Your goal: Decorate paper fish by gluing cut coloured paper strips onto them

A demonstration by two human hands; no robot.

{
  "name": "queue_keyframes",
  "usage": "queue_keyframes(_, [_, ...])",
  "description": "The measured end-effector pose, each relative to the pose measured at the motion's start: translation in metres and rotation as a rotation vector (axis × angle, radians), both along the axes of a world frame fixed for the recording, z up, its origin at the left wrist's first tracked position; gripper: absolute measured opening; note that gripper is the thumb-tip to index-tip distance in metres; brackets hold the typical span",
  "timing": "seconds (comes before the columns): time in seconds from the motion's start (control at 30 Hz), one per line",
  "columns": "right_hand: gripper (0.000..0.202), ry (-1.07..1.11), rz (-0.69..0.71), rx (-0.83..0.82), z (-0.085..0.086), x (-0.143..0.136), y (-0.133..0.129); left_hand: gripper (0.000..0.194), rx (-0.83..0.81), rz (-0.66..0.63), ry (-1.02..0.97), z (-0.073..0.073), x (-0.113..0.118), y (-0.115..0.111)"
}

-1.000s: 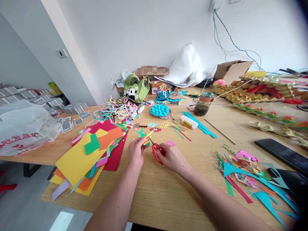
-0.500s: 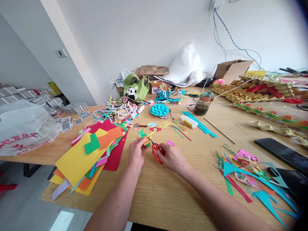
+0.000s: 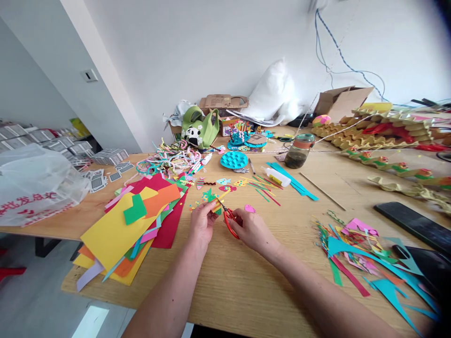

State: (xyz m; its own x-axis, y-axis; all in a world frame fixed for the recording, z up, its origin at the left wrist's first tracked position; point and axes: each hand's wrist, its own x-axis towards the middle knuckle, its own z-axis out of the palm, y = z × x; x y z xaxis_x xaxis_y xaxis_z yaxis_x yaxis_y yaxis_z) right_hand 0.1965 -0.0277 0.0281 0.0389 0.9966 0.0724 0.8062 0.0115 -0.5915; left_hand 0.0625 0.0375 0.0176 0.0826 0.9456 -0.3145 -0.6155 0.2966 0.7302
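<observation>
Between the fingertips of my left hand point(image 3: 202, 221) is a small green paper cutout point(image 3: 217, 210) with yellow-orange strips across it. My right hand point(image 3: 256, 232) has its fingers in the handles of red scissors point(image 3: 230, 222), whose blades point up and left at the edge of that cutout. How far apart the blades are is hard to make out. A green paper star shape point(image 3: 209, 195) lies just beyond my left hand. Close to my right fingers rests a pink paper cutout point(image 3: 250, 208). Decorated paper fish point(image 3: 240, 183) lie farther back.
Stacked coloured paper point(image 3: 116, 230) covers the left side. Paper scraps point(image 3: 359, 239) and a phone point(image 3: 412, 223) are at the right. Behind my hands are a glue bottle point(image 3: 278, 177), thin paper strips, a blue round plate point(image 3: 234, 160), a jar point(image 3: 299, 152) and a wooden stick point(image 3: 322, 191).
My hands and the scissors have shifted very slightly to the right in the view. Both hands keep hold of the same things.
</observation>
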Motion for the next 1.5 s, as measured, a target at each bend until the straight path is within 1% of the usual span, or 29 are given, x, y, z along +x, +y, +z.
queue_keyframes(0.37, [0.02, -0.001, 0.006, 0.028, -0.001, 0.0, 0.001, 0.021, -0.01, 0.002, 0.025, 0.0, -0.001, 0.001])
queue_keyframes(0.47, [0.021, -0.012, 0.02, 0.036, 0.004, 0.001, -0.001, 0.018, -0.012, 0.063, 0.038, 0.002, -0.006, 0.007])
queue_keyframes(0.53, [0.022, -0.036, 0.089, 0.035, 0.007, 0.001, -0.003, 0.016, -0.003, 0.148, 0.057, 0.003, -0.012, 0.011])
queue_keyframes(0.6, [0.023, -0.106, 0.185, 0.019, 0.009, 0.001, -0.006, 0.015, -0.001, 0.228, 0.071, 0.004, -0.018, 0.016])
queue_keyframes(0.67, [0.02, -0.194, 0.268, -0.021, 0.009, 0.001, -0.01, 0.014, -0.011, 0.271, 0.075, 0.003, -0.022, 0.02])
queue_keyframes(0.73, [0.013, -0.23, 0.336, -0.079, 0.009, 0.001, -0.014, 0.015, -0.001, 0.27, 0.067, 0.001, -0.024, 0.022])
queue_keyframes(0.83, [0.007, -0.149, 0.436, -0.165, 0.01, 0.006, -0.014, 0.017, 0.047, 0.22, 0.054, -0.002, -0.024, 0.022])
queue_keyframes(0.9, [0.009, -0.067, 0.444, -0.156, 0.012, 0.012, -0.008, 0.019, 0.064, 0.186, 0.049, -0.003, -0.023, 0.021])
queue_keyframes(0.97, [0.013, -0.03, 0.37, -0.086, 0.014, 0.02, 0.004, 0.02, 0.058, 0.161, 0.05, -0.002, -0.022, 0.02])
queue_keyframes(1.03, [0.013, -0.081, 0.296, -0.01, 0.015, 0.027, 0.022, 0.02, 0.046, 0.132, 0.056, -0.001, -0.021, 0.019])
queue_keyframes(1.1, [0.012, -0.17, 0.332, 0.018, 0.017, 0.032, 0.041, 0.02, 0.039, 0.11, 0.066, -0.001, -0.02, 0.018])
queue_keyframes(1.23, [0.012, -0.308, 0.473, -0.068, 0.02, 0.034, 0.07, 0.018, 0.039, 0.098, 0.069, 0.0, -0.019, 0.018])
queue_keyframes(1.33, [0.011, -0.392, 0.51, -0.119, 0.019, 0.033, 0.082, 0.015, 0.029, 0.091, 0.058, -0.001, -0.018, 0.018])
queue_keyframes(1.5, [0.011, -0.469, 0.534, -0.151, 0.011, 0.033, 0.09, 0.014, 0.024, 0.08, 0.062, -0.002, -0.017, 0.018])
